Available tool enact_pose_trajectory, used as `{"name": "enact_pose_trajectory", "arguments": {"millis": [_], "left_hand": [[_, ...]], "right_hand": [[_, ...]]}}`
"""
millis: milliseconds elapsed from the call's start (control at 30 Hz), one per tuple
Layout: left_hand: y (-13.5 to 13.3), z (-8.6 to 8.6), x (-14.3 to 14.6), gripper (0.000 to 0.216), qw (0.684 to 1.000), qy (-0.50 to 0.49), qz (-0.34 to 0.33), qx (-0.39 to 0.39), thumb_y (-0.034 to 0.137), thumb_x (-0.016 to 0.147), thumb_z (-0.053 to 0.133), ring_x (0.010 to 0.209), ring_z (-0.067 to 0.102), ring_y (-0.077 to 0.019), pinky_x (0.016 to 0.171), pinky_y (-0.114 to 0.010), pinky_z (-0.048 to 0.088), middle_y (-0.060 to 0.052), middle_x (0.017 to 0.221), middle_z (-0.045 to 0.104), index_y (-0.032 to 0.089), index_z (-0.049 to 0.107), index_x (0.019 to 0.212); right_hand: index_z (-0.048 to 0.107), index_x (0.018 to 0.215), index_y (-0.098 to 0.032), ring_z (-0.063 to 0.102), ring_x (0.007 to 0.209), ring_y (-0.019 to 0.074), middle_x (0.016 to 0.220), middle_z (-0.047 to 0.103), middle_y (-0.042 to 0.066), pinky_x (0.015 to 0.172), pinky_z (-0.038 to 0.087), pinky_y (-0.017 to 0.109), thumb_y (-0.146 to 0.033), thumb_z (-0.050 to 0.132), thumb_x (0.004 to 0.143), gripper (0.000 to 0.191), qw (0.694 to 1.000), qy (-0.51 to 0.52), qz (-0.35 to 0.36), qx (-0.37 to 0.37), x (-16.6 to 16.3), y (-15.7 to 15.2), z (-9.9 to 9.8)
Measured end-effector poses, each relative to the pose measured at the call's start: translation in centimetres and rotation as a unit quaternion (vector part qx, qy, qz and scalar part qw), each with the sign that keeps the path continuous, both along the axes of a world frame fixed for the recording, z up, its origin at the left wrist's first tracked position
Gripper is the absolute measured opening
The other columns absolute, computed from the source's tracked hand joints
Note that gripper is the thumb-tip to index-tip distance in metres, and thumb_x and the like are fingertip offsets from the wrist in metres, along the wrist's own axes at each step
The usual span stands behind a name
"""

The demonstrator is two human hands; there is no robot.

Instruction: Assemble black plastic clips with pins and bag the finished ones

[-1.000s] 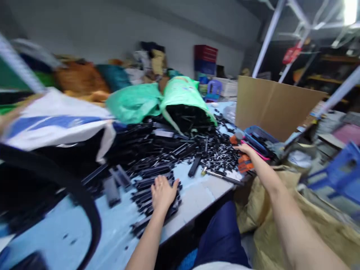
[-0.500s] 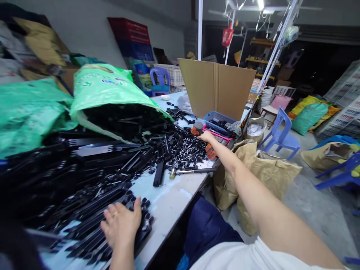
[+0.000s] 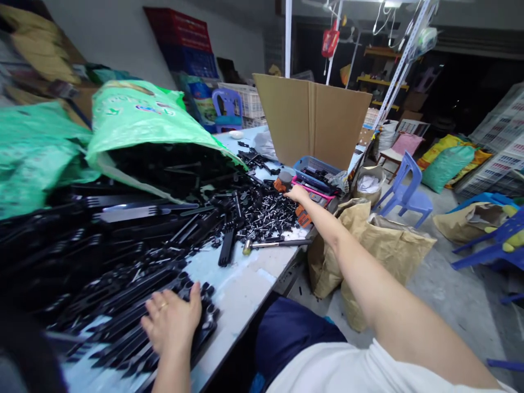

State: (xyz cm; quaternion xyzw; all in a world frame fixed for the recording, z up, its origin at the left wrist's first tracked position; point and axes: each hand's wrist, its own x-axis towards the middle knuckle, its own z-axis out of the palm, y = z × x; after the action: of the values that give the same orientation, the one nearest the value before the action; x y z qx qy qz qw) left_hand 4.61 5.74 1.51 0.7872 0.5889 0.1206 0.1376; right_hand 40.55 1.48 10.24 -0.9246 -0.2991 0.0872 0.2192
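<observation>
My left hand (image 3: pixel 174 316) lies palm down with fingers spread on a row of long black plastic parts (image 3: pixel 123 327) at the table's near edge. Out to the right, at the end of my stretched arm, my right hand (image 3: pixel 297 194) is closed around the grip of an orange and grey cordless drill (image 3: pixel 303 216). The drill stands beside a heap of small screws (image 3: pixel 268 215); the fingers on its grip are partly hidden. A hammer (image 3: pixel 266 244) rests on the table nearer to me, next to a black slotted part (image 3: pixel 226 248).
A green sack (image 3: pixel 143 123) spills black parts over the left of the table. Behind the drill stand a blue basket (image 3: pixel 313 169), a pink-rimmed tray (image 3: pixel 317 194) and an upright cardboard sheet (image 3: pixel 311 117). Brown paper bags (image 3: pixel 385 245) and a blue chair (image 3: pixel 405 188) stand right.
The whole view has shifted slightly, so things sit a little further left and higher. Both hands keep their places, the left on the parts and the right on the drill.
</observation>
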Motion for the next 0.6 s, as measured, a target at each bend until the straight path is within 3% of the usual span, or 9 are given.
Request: {"name": "enact_pose_trajectory", "arguments": {"millis": [167,400,600], "left_hand": [[-0.3,0.3,0.2,0.069,1.0,0.016,-0.016,0.009,0.04,0.083,0.025,0.128,0.032,-0.0366,0.101,-0.05,0.028,-0.03,0.134,0.038,-0.012,0.037,0.126],[1.4,0.0,1.0,0.068,0.997,0.051,0.021,-0.053,0.043,0.087,0.029,0.135,0.021,-0.0301,0.109,-0.043,0.019,-0.022,0.143,0.027,-0.006,0.031,0.134],[2.7,-0.6,0.9,0.067,0.996,0.039,0.003,-0.081,0.05,0.088,0.026,0.135,0.021,-0.0279,0.109,-0.044,0.02,-0.018,0.144,0.027,0.003,0.034,0.134]], "right_hand": [[0.06,0.094,-0.012,0.059,0.078,0.0179,0.088,0.066,0.008,0.07,0.046,0.025,-0.028,0.067,0.073,0.028,1.0,-0.001,-0.005,0.004,-0.3,-0.1,0.4],[0.053,0.105,-0.01,0.052,0.058,0.0094,0.081,0.062,0.007,0.06,0.047,0.023,-0.025,0.061,0.079,0.031,0.997,0.057,0.051,-0.004,0.4,1.8,1.2],[0.053,0.09,-0.01,0.052,0.045,0.0101,0.06,0.056,0.006,0.052,0.045,0.025,-0.031,0.054,0.084,0.023,0.991,0.113,0.043,-0.05,0.3,3.4,2.5]]}}
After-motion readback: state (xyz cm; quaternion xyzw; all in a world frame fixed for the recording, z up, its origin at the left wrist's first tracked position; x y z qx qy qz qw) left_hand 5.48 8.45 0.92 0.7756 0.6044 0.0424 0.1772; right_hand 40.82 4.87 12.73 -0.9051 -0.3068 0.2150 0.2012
